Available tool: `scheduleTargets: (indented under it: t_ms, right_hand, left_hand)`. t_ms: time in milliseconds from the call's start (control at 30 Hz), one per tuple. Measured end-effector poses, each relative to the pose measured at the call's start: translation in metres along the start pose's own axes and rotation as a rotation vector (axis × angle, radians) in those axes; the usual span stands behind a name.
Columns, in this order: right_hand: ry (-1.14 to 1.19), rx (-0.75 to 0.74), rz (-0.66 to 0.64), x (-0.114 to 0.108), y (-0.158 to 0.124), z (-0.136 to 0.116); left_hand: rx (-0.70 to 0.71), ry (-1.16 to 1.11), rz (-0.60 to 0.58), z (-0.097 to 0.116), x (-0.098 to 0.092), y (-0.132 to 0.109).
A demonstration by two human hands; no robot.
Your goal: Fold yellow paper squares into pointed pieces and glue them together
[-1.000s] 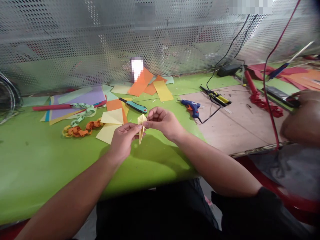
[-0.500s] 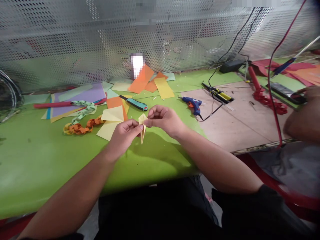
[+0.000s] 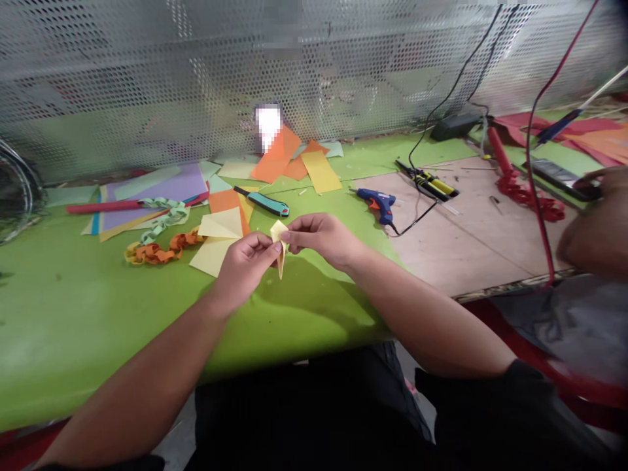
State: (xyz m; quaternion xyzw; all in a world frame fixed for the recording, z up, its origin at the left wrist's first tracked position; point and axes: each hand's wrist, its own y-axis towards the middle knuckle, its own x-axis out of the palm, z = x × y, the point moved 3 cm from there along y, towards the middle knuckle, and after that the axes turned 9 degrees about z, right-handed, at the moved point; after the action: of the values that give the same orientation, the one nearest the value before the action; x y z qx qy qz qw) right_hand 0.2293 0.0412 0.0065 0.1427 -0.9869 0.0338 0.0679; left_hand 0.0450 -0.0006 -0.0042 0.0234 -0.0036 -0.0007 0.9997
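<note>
- Since the piece is so small, the left hand [image 3: 244, 267] and right hand [image 3: 321, 239] work close together, both pinching a folded yellow paper [image 3: 278, 242] between their fingertips.
- That paper sits in the air above the green table [image 3: 73, 314], its narrow point hanging down, and the pinch leaves that point free.
- Just left of the hands lie loose yellow sheets [image 3: 216, 239] on an orange sheet [image 3: 226, 204], handy paper stock within easy reach.
- Further left are an orange paper chain [image 3: 157, 250] and a pale green paper chain [image 3: 164, 219], both lying near a purple sheet [image 3: 152, 190].
- A teal box cutter [image 3: 262, 203] sits beyond the hands, out of the way of the folding.
- Off to the right, a blue glue gun [image 3: 377, 204] rests on a bare board [image 3: 456, 242], its black cord trailing away.
- Over at the far right, someone else's hand [image 3: 589, 222] is by a red paper chain [image 3: 532, 196], apart from this work.
</note>
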Motion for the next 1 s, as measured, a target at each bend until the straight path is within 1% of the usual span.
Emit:
scheduleTargets:
  t_ms: [100,167,233,300,367,467,567,633,733,800,900,967,1000]
  right_hand:
    - [-0.044,-0.029,0.002,-0.001,-0.001,-0.001]
    - [-0.093,-0.056,-0.014,-0.001,-0.002,-0.003]
    - [-0.144,-0.086,-0.047,-0.001,-0.003,-0.003]
    - [-0.169,-0.127,-0.088,0.0,-0.004,-0.004]
    - [-0.165,-0.175,-0.109,0.001,-0.005,-0.004]
    - [-0.164,-0.228,-0.106,0.003,-0.005,-0.003]
    - [-0.185,-0.233,-0.124,0.005,-0.005,-0.002]
    - [-0.173,-0.221,-0.117,0.005,-0.005,-0.003]
    - [-0.136,-0.2,-0.041,0.003,-0.006,-0.007]
    - [-0.122,-0.182,-0.004,0.002,-0.005,-0.008]
    - [-0.094,-0.161,0.053,0.002,-0.005,-0.007]
    - [-0.053,-0.155,0.088,0.003,-0.004,-0.006]
    - [-0.023,-0.156,0.096,0.004,-0.004,-0.005]
  left_hand:
    - [-0.024,0.005,-0.023,0.001,0.0,0.0]
    - [-0.045,0.045,-0.069,0.003,0.0,0.0]
    - [-0.053,0.108,-0.116,0.003,-0.001,0.0]
    - [-0.065,0.15,-0.132,0.003,-0.002,0.0]
    - [-0.095,0.134,-0.13,0.001,-0.003,0.001]
    - [-0.145,0.073,-0.141,-0.001,-0.002,0.001]
    - [-0.168,0.037,-0.157,-0.002,0.0,0.0]
    - [-0.172,-0.027,-0.103,-0.002,0.0,0.001]
    - [-0.185,-0.203,0.076,-0.002,-0.002,0.006]
    - [-0.198,-0.318,0.163,-0.003,-0.004,0.01]
    - [-0.208,-0.412,0.199,-0.003,-0.004,0.013]
    - [-0.2,-0.397,0.181,-0.004,-0.003,0.012]
    - [-0.195,-0.367,0.153,-0.004,-0.002,0.01]
